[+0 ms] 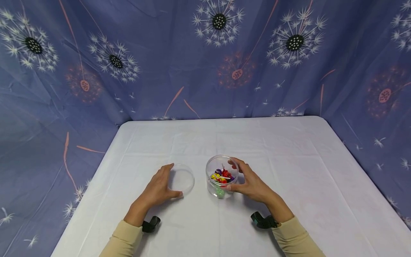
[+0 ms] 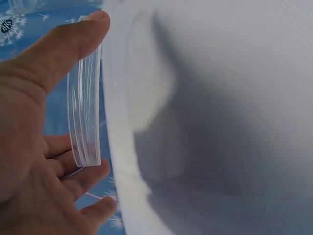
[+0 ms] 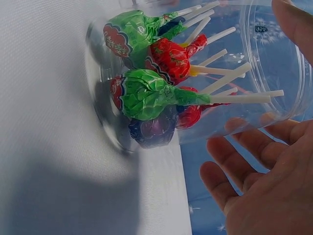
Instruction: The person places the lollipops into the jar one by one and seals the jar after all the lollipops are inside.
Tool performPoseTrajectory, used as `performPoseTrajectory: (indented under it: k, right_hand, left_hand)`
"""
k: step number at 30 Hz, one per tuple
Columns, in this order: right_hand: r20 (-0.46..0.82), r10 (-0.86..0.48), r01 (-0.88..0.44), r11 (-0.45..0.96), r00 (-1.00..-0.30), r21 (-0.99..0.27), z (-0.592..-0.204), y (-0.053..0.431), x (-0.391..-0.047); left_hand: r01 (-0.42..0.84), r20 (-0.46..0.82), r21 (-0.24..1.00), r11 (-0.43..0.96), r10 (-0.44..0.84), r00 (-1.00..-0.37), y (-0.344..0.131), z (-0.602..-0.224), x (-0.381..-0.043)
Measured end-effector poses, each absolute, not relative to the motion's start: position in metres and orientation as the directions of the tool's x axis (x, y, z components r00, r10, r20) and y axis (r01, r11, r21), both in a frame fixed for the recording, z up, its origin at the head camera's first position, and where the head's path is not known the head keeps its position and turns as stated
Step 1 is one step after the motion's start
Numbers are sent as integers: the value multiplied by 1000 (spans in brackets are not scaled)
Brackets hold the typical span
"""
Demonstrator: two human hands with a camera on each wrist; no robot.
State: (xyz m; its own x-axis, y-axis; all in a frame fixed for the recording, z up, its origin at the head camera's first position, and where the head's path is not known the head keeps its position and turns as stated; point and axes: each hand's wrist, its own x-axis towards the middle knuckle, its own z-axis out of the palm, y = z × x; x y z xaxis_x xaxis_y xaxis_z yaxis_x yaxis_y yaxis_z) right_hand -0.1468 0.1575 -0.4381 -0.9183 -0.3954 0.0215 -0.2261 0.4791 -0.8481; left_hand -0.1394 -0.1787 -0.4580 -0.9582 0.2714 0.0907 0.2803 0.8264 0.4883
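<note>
My left hand holds a clear round lid by its edge. In the left wrist view the thumb lies on one side of the lid and the fingers on the other. To the right, a clear plastic jar stands upright on the table with its top uncovered. My right hand grips the jar near its rim, thumb in front and fingers behind. Several wrapped lollipops in green, red and dark blue lie in the jar, white sticks pointing towards its mouth. Yellow wrappers show in the head view.
A white cloth covers the table. Behind it and at both sides hangs a blue curtain with a dandelion pattern. Each wrist carries a dark strapped device, the left one and the right one, close above the cloth.
</note>
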Motion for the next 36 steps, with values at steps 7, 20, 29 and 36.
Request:
performPoseTrajectory:
  k: [7, 20, 29, 36]
  right_hand:
    - [37, -402, -244, 476, -915, -845, -439, 158, -147]
    - [24, -398, -237, 495, -917, -836, -440, 158, -147]
    - [39, -404, -250, 483, -914, -839, -440, 159, -147]
    - [40, -406, -252, 484, -913, -838, -441, 160, -148]
  left_hand:
    - [344, 161, 478, 808, 304, -939, -170, -441, -138]
    - [398, 188, 457, 795, 351, -917, -155, -409, -135]
    - [443, 198, 344, 828, 397, -896, -146, -388, -131]
    - [484, 210, 290, 826, 439, -874, -141, -377, -129]
